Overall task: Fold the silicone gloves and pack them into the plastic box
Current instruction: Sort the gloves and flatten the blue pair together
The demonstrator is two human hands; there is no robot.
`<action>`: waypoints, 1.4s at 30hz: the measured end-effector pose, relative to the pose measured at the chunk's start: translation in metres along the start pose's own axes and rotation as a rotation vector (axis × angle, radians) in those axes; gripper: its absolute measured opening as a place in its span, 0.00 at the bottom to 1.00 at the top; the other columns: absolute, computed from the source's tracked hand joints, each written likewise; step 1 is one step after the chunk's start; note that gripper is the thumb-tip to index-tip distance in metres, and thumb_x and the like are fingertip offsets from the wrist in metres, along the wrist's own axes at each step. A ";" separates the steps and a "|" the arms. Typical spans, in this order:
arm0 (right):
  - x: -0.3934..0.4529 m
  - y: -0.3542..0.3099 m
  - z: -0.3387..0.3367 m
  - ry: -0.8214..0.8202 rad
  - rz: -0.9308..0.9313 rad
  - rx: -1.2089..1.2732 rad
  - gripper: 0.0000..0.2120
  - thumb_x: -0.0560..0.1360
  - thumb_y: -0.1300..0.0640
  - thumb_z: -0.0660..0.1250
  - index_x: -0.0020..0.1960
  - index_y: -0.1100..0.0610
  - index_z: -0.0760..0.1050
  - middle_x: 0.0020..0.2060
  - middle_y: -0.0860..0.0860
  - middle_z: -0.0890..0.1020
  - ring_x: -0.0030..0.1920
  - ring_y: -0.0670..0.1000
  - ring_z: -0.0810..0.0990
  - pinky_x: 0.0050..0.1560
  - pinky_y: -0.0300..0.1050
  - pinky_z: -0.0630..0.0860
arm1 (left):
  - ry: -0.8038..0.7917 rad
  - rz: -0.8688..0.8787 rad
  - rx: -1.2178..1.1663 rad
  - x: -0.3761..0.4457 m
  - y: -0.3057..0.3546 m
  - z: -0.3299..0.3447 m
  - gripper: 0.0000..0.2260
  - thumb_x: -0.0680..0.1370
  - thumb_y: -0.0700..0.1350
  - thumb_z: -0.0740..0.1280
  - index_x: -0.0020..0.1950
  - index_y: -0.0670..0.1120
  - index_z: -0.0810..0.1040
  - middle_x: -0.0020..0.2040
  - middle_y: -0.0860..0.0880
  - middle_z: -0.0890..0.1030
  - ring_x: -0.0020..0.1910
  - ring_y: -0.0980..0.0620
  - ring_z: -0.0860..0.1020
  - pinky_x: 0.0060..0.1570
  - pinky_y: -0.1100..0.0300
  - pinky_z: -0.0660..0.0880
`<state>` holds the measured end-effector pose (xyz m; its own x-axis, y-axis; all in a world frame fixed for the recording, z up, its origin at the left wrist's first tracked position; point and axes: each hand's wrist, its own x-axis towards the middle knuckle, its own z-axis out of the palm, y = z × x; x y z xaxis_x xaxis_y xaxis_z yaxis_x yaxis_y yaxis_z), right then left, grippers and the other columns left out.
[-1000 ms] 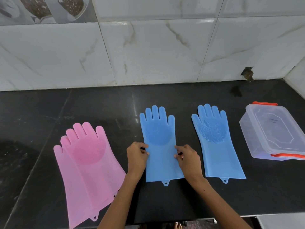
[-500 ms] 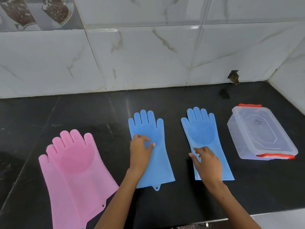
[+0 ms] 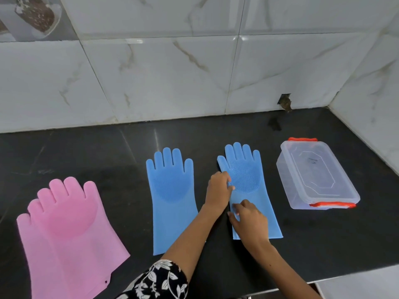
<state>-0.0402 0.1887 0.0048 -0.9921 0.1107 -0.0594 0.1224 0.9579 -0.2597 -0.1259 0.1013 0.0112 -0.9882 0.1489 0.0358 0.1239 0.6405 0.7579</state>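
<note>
A glossy black stone counter (image 3: 90, 152) fills the lower frame; behind it, white marble-veined wall tiles (image 3: 164, 78) — a chipped dark gap (image 3: 285, 102) at right.

Both forearms reaching up from the lower edge, converging right of centre. Left hand (image 3: 219, 188) slightly higher in frame, fingers bent at its right side; right hand (image 3: 250, 222) just below, palm down, fingers spread leftward.

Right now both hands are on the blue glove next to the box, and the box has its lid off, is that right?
Not quite. The head view shows the box with its lid on, closed by orange clips. The rest holds: the left hand and right hand are both on the blue glove next to it.
</note>
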 end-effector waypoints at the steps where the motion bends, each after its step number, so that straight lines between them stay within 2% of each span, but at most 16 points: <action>1: 0.001 -0.001 0.000 -0.006 0.000 -0.003 0.12 0.78 0.48 0.61 0.55 0.53 0.77 0.48 0.49 0.78 0.47 0.48 0.78 0.44 0.41 0.75 | 0.003 0.005 0.007 0.001 0.000 0.001 0.03 0.75 0.37 0.69 0.47 0.39 0.78 0.46 0.42 0.80 0.44 0.49 0.78 0.47 0.59 0.77; 7: 0.004 -0.010 0.007 -0.020 -0.077 0.048 0.12 0.78 0.52 0.59 0.55 0.54 0.78 0.47 0.49 0.79 0.45 0.49 0.78 0.43 0.39 0.73 | 0.046 -0.048 -0.011 -0.002 -0.016 -0.009 0.04 0.75 0.32 0.66 0.44 0.36 0.81 0.45 0.39 0.81 0.43 0.49 0.79 0.41 0.72 0.70; 13: 0.002 -0.029 0.019 -0.054 -0.159 0.052 0.14 0.79 0.50 0.57 0.57 0.54 0.77 0.48 0.49 0.77 0.46 0.49 0.78 0.43 0.41 0.74 | 0.094 -0.111 -0.030 -0.010 -0.039 -0.026 0.04 0.75 0.32 0.66 0.46 0.36 0.80 0.46 0.40 0.81 0.44 0.49 0.79 0.42 0.71 0.71; 16: 0.001 -0.028 0.019 -0.057 -0.167 0.081 0.14 0.78 0.48 0.60 0.58 0.53 0.77 0.49 0.49 0.78 0.47 0.48 0.78 0.43 0.39 0.73 | 0.101 -0.103 -0.014 -0.012 -0.039 -0.027 0.04 0.75 0.33 0.66 0.46 0.36 0.81 0.46 0.39 0.81 0.45 0.47 0.79 0.46 0.64 0.75; 19: 0.004 -0.013 0.009 0.021 -0.042 0.231 0.17 0.76 0.45 0.64 0.59 0.52 0.78 0.52 0.49 0.78 0.50 0.48 0.78 0.46 0.40 0.73 | 0.079 -0.096 -0.010 -0.010 -0.039 -0.029 0.04 0.74 0.33 0.68 0.47 0.35 0.81 0.46 0.39 0.81 0.45 0.46 0.79 0.48 0.58 0.77; 22: 0.020 0.014 -0.003 0.203 0.135 0.237 0.16 0.75 0.49 0.66 0.61 0.54 0.77 0.57 0.52 0.77 0.54 0.51 0.77 0.49 0.45 0.76 | 0.053 -0.089 -0.014 -0.006 -0.039 -0.031 0.08 0.72 0.36 0.72 0.50 0.37 0.81 0.49 0.41 0.80 0.46 0.46 0.79 0.48 0.63 0.75; 25: 0.037 0.028 -0.010 0.172 0.234 0.296 0.18 0.76 0.51 0.66 0.65 0.54 0.73 0.60 0.53 0.77 0.56 0.53 0.77 0.55 0.51 0.77 | 0.033 -0.078 0.006 -0.003 -0.037 -0.031 0.10 0.72 0.35 0.72 0.53 0.37 0.81 0.51 0.41 0.78 0.48 0.46 0.78 0.49 0.67 0.72; 27: 0.046 0.028 -0.010 0.153 0.245 0.348 0.18 0.75 0.52 0.67 0.64 0.54 0.73 0.60 0.53 0.78 0.55 0.54 0.79 0.56 0.52 0.78 | 0.045 -0.086 0.006 -0.003 -0.038 -0.030 0.09 0.73 0.34 0.71 0.52 0.37 0.81 0.52 0.40 0.79 0.48 0.46 0.79 0.49 0.67 0.73; 32: 0.062 0.028 -0.009 0.222 0.253 0.442 0.13 0.74 0.61 0.69 0.58 0.57 0.79 0.54 0.55 0.82 0.49 0.55 0.82 0.53 0.49 0.78 | 0.114 -0.108 -0.002 -0.003 -0.038 -0.026 0.07 0.73 0.34 0.70 0.51 0.37 0.82 0.51 0.39 0.79 0.47 0.46 0.79 0.48 0.69 0.72; 42: 0.072 0.030 -0.006 0.230 0.240 0.432 0.12 0.75 0.60 0.68 0.58 0.56 0.79 0.55 0.54 0.82 0.50 0.54 0.82 0.53 0.48 0.78 | 0.178 -0.138 -0.033 0.000 -0.038 -0.024 0.05 0.75 0.34 0.69 0.50 0.36 0.81 0.50 0.39 0.80 0.48 0.47 0.79 0.48 0.70 0.72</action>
<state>-0.1081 0.2272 -0.0019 -0.9096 0.4142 0.0337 0.2985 0.7077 -0.6404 -0.1327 0.0584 -0.0022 -0.9962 -0.0759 0.0426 -0.0137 0.6204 0.7842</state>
